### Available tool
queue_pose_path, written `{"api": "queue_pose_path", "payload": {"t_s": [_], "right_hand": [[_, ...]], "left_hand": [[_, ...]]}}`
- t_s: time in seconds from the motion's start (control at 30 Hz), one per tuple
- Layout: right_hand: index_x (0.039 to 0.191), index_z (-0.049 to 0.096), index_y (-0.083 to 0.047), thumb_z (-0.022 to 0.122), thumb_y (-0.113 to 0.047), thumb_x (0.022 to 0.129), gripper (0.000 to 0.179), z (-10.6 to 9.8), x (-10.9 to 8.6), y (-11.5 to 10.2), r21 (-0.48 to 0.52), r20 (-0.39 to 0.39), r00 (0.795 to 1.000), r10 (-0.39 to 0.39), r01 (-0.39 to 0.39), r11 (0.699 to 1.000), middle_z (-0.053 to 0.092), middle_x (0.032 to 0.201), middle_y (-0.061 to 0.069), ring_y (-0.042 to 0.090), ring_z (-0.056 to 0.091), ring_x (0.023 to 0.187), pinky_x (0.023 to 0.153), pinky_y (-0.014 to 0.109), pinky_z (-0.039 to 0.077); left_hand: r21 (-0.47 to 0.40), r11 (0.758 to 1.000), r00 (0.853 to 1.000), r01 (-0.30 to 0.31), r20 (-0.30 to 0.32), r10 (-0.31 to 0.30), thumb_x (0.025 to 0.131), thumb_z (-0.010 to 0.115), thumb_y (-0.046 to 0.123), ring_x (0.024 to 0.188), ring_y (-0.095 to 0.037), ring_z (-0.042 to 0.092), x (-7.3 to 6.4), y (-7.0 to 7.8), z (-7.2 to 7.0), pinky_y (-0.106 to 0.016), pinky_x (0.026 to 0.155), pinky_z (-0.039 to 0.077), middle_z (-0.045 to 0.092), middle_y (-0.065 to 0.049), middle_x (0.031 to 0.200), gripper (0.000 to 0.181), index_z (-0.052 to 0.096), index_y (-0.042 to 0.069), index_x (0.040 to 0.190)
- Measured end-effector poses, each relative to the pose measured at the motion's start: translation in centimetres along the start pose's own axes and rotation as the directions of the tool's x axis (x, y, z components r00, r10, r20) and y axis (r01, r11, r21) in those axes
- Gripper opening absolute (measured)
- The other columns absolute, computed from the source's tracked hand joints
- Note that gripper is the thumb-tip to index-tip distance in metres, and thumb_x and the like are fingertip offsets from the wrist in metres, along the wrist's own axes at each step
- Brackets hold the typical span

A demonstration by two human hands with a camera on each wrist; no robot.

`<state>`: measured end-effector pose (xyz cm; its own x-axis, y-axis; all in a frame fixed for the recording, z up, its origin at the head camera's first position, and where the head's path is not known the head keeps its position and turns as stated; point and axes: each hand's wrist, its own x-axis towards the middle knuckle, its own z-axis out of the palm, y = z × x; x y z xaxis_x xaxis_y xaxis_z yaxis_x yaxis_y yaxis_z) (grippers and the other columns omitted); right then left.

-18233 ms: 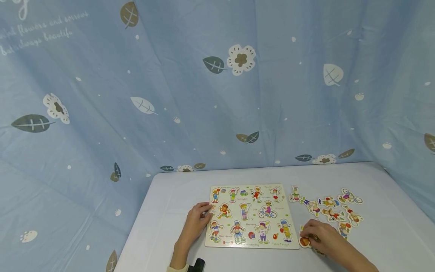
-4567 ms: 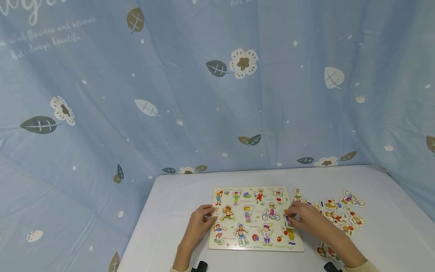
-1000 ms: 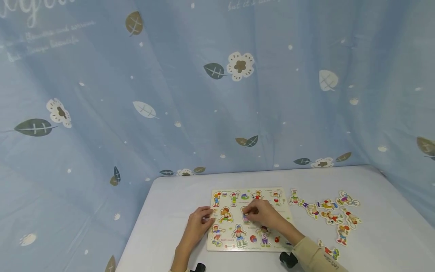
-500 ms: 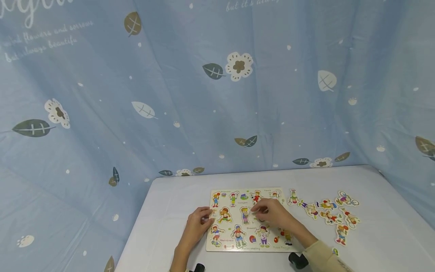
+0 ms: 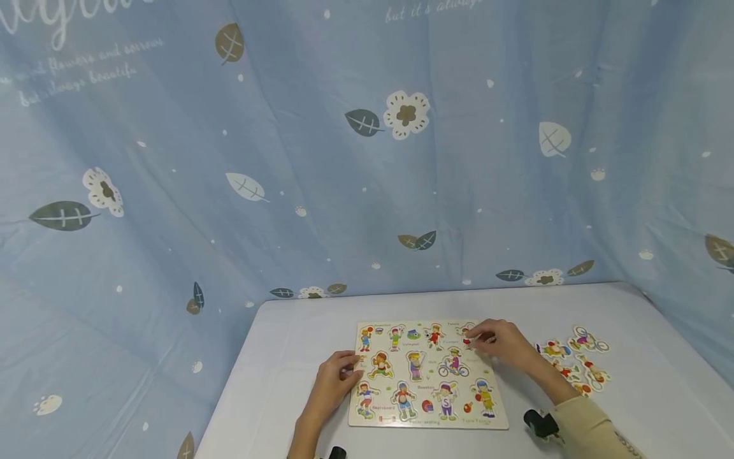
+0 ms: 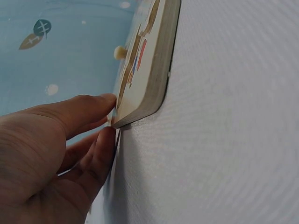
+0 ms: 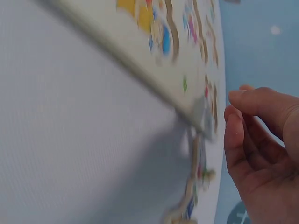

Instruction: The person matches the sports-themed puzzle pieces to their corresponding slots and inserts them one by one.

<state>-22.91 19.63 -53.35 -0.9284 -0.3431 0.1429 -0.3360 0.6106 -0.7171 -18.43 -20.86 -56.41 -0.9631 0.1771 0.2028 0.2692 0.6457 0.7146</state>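
Observation:
A cream puzzle board [image 5: 401, 423] printed with sports children lies on the table. At its left edge my left hand [image 5: 334, 381] pinches the rim, thumb on top and fingertips at the lower edge in the left wrist view. Over the board's upper right corner hovers my right hand [image 5: 504, 343], beside the tennis figure [image 5: 466, 334]. In the right wrist view its thumb and fingertips are close together, with no piece showing between them. The golf figure [image 5: 415, 365] sits in the middle row. Loose puzzle pieces [image 5: 594, 372] lie right of the board, some hidden behind my right hand.
The white table [image 5: 309, 319] ends at the back against a blue curtain [image 5: 321, 242] with leaves and flowers. A cyclist piece [image 5: 589, 338] lies farthest right among the loose pieces. A black wrist device [image 5: 540, 422] is on my right forearm.
My right hand has let go of the golf figure and moved right across the board to its upper right corner. The left hand keeps its hold on the left edge.

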Motion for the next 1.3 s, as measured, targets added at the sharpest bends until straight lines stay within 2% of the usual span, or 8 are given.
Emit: {"api": "queue_pose_path", "payload": {"t_s": [0.3, 0.43, 0.6, 0.83, 1.1, 1.3], "right_hand": [[0.106, 0.073, -0.006, 0.067, -0.002, 0.089, 0.019, -2.5, -0.2, 1.4, -0.046, 0.003, 0.998, 0.061, -0.060, 0.997, 0.070, 0.104, 0.011, 0.020, 0.066, 0.087, 0.064, 0.021, 0.054], [0.106, 0.073, -0.006, 0.065, -0.001, 0.088, 0.020, -2.8, 0.0, 2.0, -0.043, 0.020, 0.995, 0.103, -0.102, 0.994, 0.070, 0.102, 0.011, 0.018, 0.063, 0.087, 0.062, 0.023, 0.052], [0.102, 0.075, -0.009, 0.065, -0.001, 0.087, 0.019, -2.9, 0.2, 2.6, -0.083, 0.029, 0.991, 0.134, -0.131, 0.988, 0.071, 0.102, 0.007, 0.016, 0.062, 0.089, 0.068, 0.024, 0.052], [0.099, 0.074, -0.008, 0.062, 0.006, 0.084, 0.024, -3.2, 0.4, 3.3, -0.086, 0.072, 0.993, 0.090, -0.084, 0.993, 0.072, 0.099, 0.007, 0.017, 0.062, 0.087, 0.068, 0.026, 0.052], [0.097, 0.075, -0.009, 0.063, 0.008, 0.082, 0.025, -3.2, 0.7, 4.0, -0.080, 0.086, 0.992, 0.090, -0.083, 0.993, 0.072, 0.095, 0.004, 0.017, 0.062, 0.084, 0.066, 0.022, 0.052], [0.095, 0.075, -0.010, 0.065, 0.007, 0.082, 0.024, -3.2, 0.9, 4.1, -0.086, 0.086, 0.993, 0.085, -0.078, 0.993, 0.073, 0.095, 0.003, 0.018, 0.063, 0.087, 0.070, 0.024, 0.052]], "left_hand": [[-0.001, 1.000, 1.000, 0.000, -0.005, 0.000, 0.086, 0.074, 0.013, 0.096, -0.021, 0.068, 0.0, -0.2, 0.1, -0.017, 0.072, 0.056, 0.065, -0.015, 0.122, 0.032, 0.069, 0.000, 0.115], [-0.003, 1.000, 1.000, 0.000, 0.000, 0.000, 0.086, 0.074, 0.013, 0.096, -0.021, 0.068, 0.0, -0.3, 0.2, -0.017, 0.072, 0.056, 0.065, -0.015, 0.122, 0.032, 0.069, 0.000, 0.115], [-0.001, 1.000, 1.000, 0.004, 0.002, -0.004, 0.087, 0.073, 0.013, 0.096, -0.019, 0.067, 0.0, -0.3, 0.2, -0.017, 0.072, 0.056, 0.065, -0.014, 0.122, 0.032, 0.069, 0.001, 0.115], [0.013, 1.000, 1.000, 0.004, -0.010, -0.004, 0.087, 0.073, 0.014, 0.096, -0.018, 0.067, 0.0, -0.2, 0.1, -0.017, 0.072, 0.056, 0.065, -0.012, 0.122, 0.031, 0.069, 0.001, 0.115], [0.013, 1.000, 1.000, 0.015, -0.002, -0.015, 0.087, 0.073, 0.014, 0.096, -0.018, 0.067, -0.1, -0.1, 0.1, -0.017, 0.072, 0.056, 0.065, -0.011, 0.122, 0.032, 0.069, 0.003, 0.116], [0.005, 1.000, 1.000, 0.017, 0.009, -0.017, 0.088, 0.072, 0.013, 0.097, -0.020, 0.067, 0.1, 0.1, -0.1, -0.018, 0.073, 0.057, 0.064, -0.014, 0.123, 0.032, 0.068, 0.000, 0.117]]}}
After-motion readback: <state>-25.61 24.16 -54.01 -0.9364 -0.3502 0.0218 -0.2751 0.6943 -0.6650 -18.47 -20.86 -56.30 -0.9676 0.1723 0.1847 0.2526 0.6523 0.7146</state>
